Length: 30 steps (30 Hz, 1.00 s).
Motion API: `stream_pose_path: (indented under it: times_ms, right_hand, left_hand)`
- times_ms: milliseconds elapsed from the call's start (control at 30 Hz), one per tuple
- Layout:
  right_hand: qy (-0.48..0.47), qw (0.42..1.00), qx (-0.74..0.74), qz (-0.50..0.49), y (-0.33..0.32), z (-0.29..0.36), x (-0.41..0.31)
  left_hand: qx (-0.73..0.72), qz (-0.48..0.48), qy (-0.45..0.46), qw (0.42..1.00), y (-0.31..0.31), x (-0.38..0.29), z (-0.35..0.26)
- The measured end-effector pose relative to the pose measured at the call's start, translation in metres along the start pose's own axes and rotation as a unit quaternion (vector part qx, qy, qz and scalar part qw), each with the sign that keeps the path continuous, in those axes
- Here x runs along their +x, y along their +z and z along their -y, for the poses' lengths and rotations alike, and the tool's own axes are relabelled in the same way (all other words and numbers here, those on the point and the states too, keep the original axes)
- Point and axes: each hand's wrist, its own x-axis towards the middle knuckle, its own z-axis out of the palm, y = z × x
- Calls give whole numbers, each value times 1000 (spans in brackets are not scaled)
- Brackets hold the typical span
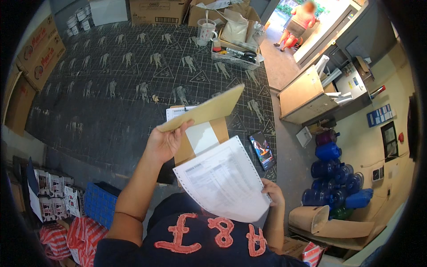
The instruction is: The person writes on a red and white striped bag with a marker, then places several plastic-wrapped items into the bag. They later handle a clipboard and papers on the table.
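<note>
My left hand (168, 142) grips the lower left end of a yellow pad or folded stack of paper (206, 110), raised at a slant above the table. Pinched at its right edge by my right hand (274, 193) is a white printed form (223, 180) with punched tractor-feed margins, tilted close to my chest. Beneath the yellow paper a brown board (218, 128), possibly a clipboard, lies on the table with a white sheet (201, 138) on it. Another printed sheet (172, 113) peeks out at its top left. A lit smartphone (262, 151) rests to the right of these papers.
The black patterned tabletop (123, 76) carries a clear plastic tray (235, 60) of tools, a mug (204, 33) and cartons (158, 11). Blue water jugs (328, 168) are stacked at right. A blue crate (100, 203) stands at lower left. A person (300, 21) is outside the doorway.
</note>
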Motion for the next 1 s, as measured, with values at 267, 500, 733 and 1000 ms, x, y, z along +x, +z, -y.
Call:
stream_pose_path:
  times_ms: [267, 500, 733, 1000]
  right_hand:
    - [8, 999, 13, -49, 66, -14, 85]
    - [12, 993, -8, -118, 88, -5, 122]
    - [-24, 952, -240, -186, 81, -12, 153]
    - [-38, 968, -218, -115, 72, -23, 141]
  left_hand:
    - [127, -81, -10, 989, 9, -11, 6]
    - [465, -233, 85, 850, -59, -47, 36]
    - [573, -301, 121, 753, -95, -63, 39]
    - [697, -296, 172, 630, -110, -62, 38]
